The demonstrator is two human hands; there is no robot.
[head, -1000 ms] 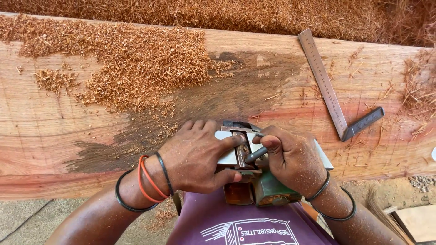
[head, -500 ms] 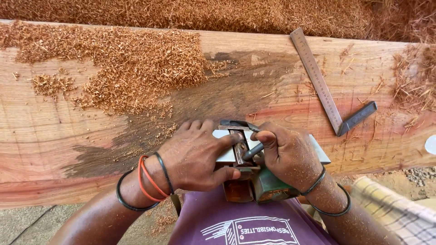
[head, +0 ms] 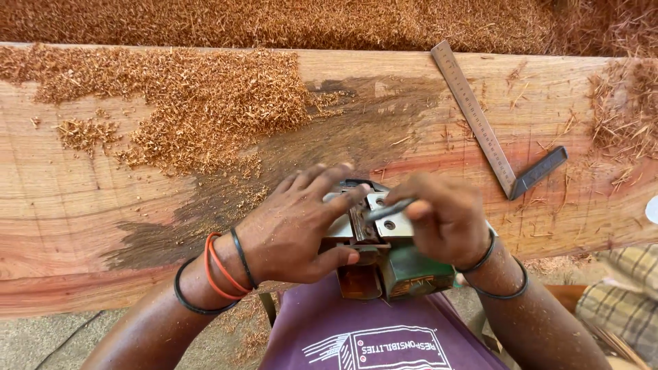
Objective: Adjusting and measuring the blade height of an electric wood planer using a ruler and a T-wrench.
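A green electric planer (head: 401, 270) lies upside down against the near edge of a wide wooden slab (head: 103, 205), its grey metal sole facing up. My left hand (head: 298, 223) wraps over the planer's left side and holds it steady, fingers reaching onto the sole. My right hand (head: 445, 216) grips a thin dark metal tool (head: 389, 209) whose tip rests on the sole near the blade slot. Both wrists wear dark bands; the left also has orange ones.
Reddish wood shavings (head: 199, 103) cover the slab's upper left and the ground beyond. A metal try square (head: 490, 133) with a dark handle lies on the slab at the right. Checked cloth (head: 624, 294) shows at the lower right.
The right hand has shifted the thin tool slightly across the planer's sole. The view has dropped a little; the left hand keeps the same hold.
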